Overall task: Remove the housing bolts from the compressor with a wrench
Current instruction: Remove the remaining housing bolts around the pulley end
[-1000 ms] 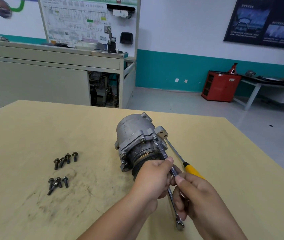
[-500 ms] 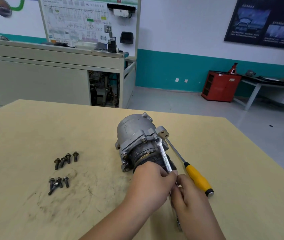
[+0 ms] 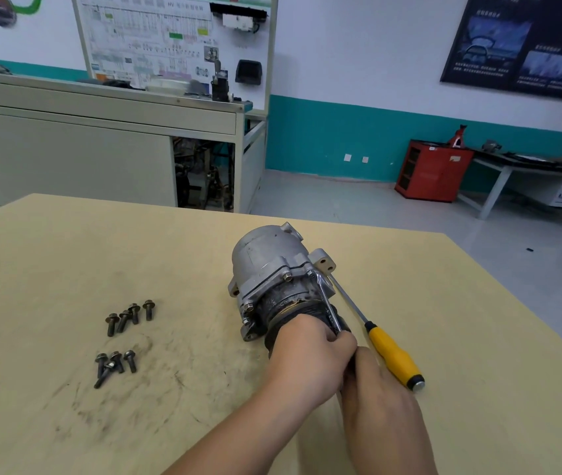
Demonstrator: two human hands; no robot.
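**Wrench on a housing bolt, both grips bunched at the compressor's near end**

On my feed the compressor [image 3: 269, 269] lies on its side on the table [image 3: 67, 269], with its dark nose end towards me. The wrench [image 3: 326, 299] has its open head on a housing bolt [image 3: 311, 274] at the upper right of the flange. Its shaft slants down and towards me along the right side of the nose.

My left grip [image 3: 310, 354] sits over the nose end, fingers curled and clamped on the wrench shaft where it drops out of sight. My right grip [image 3: 375, 399] is pressed against the left one just below it. Its fingers are tucked under and hidden, so I cannot tell whether it is clamped on the handle.

Two more bolts [image 3: 287, 277] show in the flange. A yellow-handled screwdriver [image 3: 392, 358] lies just right of the compressor, beside my right grip. Loose bolts [image 3: 129, 315] lie in two small clusters well off to the left.
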